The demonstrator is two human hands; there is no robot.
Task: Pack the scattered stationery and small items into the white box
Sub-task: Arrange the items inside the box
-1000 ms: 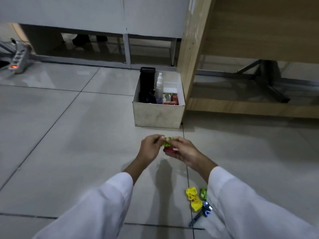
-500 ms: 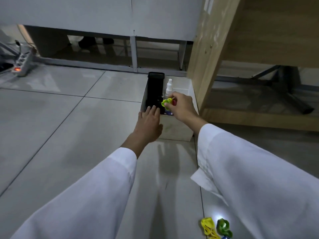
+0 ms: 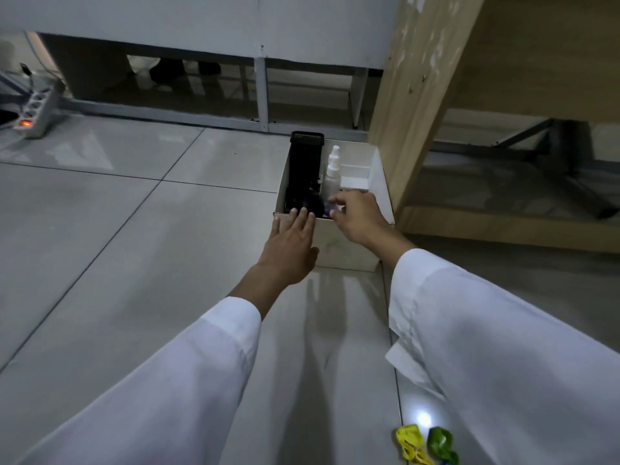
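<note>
The white box (image 3: pixel 339 245) stands on the tiled floor beside a wooden panel. Inside it are a tall black item (image 3: pixel 304 169), a white spray bottle (image 3: pixel 333 171) and a small white carton (image 3: pixel 354 179). My left hand (image 3: pixel 291 245) lies flat against the box's front wall, fingertips at the rim, holding nothing. My right hand (image 3: pixel 357 216) reaches over the front rim into the box, fingers apart, with nothing visible between them. A yellow clip (image 3: pixel 410 444) and a green clip (image 3: pixel 441 446) lie on the floor at the bottom right.
The wooden desk panel (image 3: pixel 412 95) rises right beside the box's right wall. A grey partition base (image 3: pixel 261 92) runs along the back. A power strip (image 3: pixel 37 109) with a lit red switch lies at the far left. Bare tiles stretch left of the box.
My right hand carried the small green and red item from in front of the box over its rim and down inside; the item is no longer visible. My left hand moved up against the box front.
</note>
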